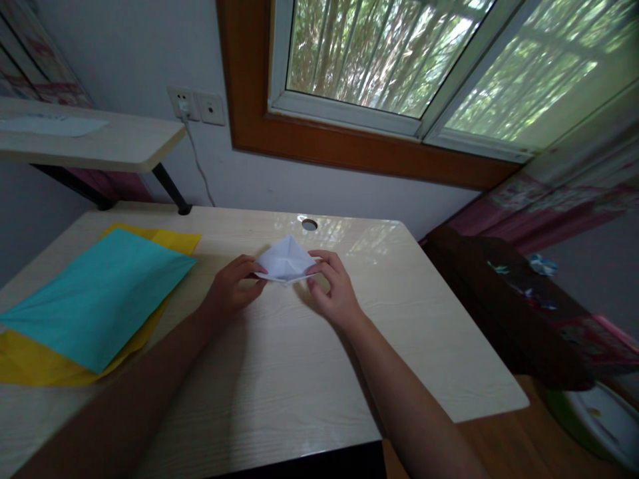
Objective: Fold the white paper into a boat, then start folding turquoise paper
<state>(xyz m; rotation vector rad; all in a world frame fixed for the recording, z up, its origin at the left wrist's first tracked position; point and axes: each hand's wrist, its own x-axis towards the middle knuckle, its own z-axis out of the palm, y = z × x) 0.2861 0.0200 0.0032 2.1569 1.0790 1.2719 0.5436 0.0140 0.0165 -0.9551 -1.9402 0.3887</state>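
Observation:
A small piece of folded white paper [287, 259], peaked at the top and with a crease down its middle, is held up between both hands over the desk. My left hand [235, 285] pinches its left corner between thumb and fingers. At the right corner, my right hand [333, 286] grips it with the fingers on top and the thumb below. The underside of the paper is hidden from view.
On the left of the pale desk [299, 372] lie a turquoise sheet [104, 293] and yellow sheets [30, 362] beneath it. A raised shelf [130, 143] stands behind them. A round cable hole [309, 225] sits near the back edge. Dark furniture [519, 306] stands to the right.

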